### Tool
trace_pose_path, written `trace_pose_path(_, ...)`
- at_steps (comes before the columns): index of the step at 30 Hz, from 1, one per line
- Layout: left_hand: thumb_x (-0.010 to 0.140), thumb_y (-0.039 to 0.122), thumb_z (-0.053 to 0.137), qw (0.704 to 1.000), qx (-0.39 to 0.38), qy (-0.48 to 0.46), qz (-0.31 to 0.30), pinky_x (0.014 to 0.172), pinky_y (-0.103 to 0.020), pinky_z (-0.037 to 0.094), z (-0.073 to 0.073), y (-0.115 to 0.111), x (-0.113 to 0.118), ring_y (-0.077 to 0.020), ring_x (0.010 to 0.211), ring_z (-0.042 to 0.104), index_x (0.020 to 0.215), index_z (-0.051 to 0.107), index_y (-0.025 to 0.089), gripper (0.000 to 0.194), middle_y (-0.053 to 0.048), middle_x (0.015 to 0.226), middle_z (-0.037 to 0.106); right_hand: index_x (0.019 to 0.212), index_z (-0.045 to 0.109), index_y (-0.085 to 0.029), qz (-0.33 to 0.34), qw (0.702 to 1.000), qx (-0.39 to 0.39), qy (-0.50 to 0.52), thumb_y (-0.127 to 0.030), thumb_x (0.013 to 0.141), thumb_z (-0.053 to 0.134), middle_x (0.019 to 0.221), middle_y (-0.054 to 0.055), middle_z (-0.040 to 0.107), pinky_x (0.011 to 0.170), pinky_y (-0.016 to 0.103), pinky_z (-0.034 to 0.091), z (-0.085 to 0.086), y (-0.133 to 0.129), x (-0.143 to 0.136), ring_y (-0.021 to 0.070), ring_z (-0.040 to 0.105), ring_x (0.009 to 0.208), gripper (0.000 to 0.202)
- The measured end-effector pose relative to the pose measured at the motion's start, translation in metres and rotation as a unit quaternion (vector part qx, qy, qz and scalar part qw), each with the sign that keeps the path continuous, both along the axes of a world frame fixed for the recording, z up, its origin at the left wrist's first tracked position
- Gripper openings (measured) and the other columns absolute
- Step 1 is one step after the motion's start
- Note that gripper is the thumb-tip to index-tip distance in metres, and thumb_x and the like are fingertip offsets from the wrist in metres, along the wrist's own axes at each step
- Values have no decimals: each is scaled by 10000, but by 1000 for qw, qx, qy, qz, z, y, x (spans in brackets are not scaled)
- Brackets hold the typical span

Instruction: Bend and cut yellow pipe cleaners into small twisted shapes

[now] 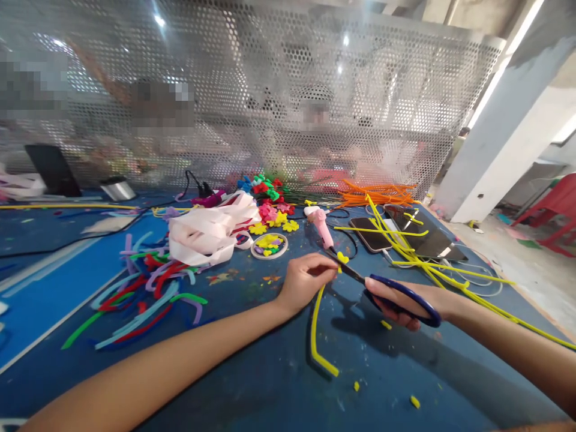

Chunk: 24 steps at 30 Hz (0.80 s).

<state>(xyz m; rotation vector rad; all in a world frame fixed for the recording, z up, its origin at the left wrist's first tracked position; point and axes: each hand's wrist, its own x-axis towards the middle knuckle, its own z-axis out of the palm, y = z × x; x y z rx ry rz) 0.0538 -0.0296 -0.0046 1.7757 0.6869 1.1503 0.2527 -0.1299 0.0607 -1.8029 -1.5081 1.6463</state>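
Observation:
My left hand (310,276) pinches a yellow fuzzy stem near its folded upper end (341,260). The stem's long tail (315,330) hangs below the fingers and bends to the right on the blue table. In my right hand (398,297) are scissors with dark blue handles (420,300). Their dark blades (348,270) reach to the folded yellow end beside my left fingertips; whether they touch it is unclear. Short yellow offcuts (414,402) lie below my right hand.
A pink glue gun (320,227) lies beyond my hands. Yellow stems (418,261) cross a phone (369,235) and a dark tablet (432,237) at right. Pale ribbon (202,231), a ring of small pieces (269,246) and colored stems (148,300) are left. A perforated metal screen (270,90) stands behind.

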Motion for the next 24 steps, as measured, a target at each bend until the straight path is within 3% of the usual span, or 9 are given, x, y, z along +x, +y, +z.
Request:
trace_pose_path(4, 821, 211, 570, 970, 220, 99, 9, 713, -254, 483, 3, -6, -7, -161, 781, 639, 839, 703, 203, 134, -62, 852, 699, 597, 402, -187, 1, 998, -59, 12, -815, 706, 302, 458, -65, 344, 324, 177, 247, 8, -3, -3, 37, 289, 338, 645)
trace_pose_path(7, 851, 169, 530, 926, 352, 134, -15, 771, -256, 473, -1, -4, -10, -155, 852, 641, 925, 676, 207, 168, -65, 902, 703, 594, 409, -178, 36, 997, -71, 7, -814, 722, 248, 440, -59, 371, 325, 165, 298, 11, -4, 0, 42, 345, 330, 669)
trace_pose_path(11, 846, 126, 537, 863, 486, 136, 0, 703, -236, 460, -5, -2, -12, -135, 804, 646, 959, 641, 192, 167, -48, 905, 705, 609, 402, -174, 63, 992, -95, -51, -791, 757, 211, 422, -59, 401, 314, 156, 344, 9, -5, 3, 48, 384, 314, 662)
trace_pose_path(15, 847, 129, 540, 833, 533, 152, 4, 668, -237, 454, -2, -6, -13, -131, 764, 640, 983, 620, 176, 165, -51, 915, 701, 578, 380, -179, 62, 993, -61, -79, -795, 751, 222, 377, -45, 407, 273, 193, 371, 2, -11, 1, 83, 413, 279, 660)
trace_pose_path(19, 860, 137, 521, 815, 558, 157, -11, 676, -234, 463, 1, -9, -13, -126, 758, 638, 995, 615, 175, 169, -51, 903, 704, 620, 369, -190, -10, 996, 6, -85, -802, 739, 258, 393, -59, 366, 237, 177, 280, -5, -15, 0, 66, 350, 262, 633)
trace_pose_path(21, 858, 129, 521, 821, 548, 159, -13, 706, -233, 466, 0, -9, -12, -125, 782, 638, 1001, 614, 180, 178, -46, 908, 701, 637, 360, -194, -39, 995, 19, -93, -811, 726, 274, 410, -67, 340, 244, 175, 252, -6, -15, 2, 53, 315, 269, 629)
trace_pose_path(24, 857, 130, 525, 870, 470, 146, -1, 755, -230, 466, -2, -7, -9, -127, 830, 630, 957, 619, 182, 147, -39, 896, 686, 643, 352, -200, -32, 995, -3, -95, -820, 719, 262, 428, -68, 329, 271, 192, 264, -6, -13, 10, 59, 310, 288, 632)
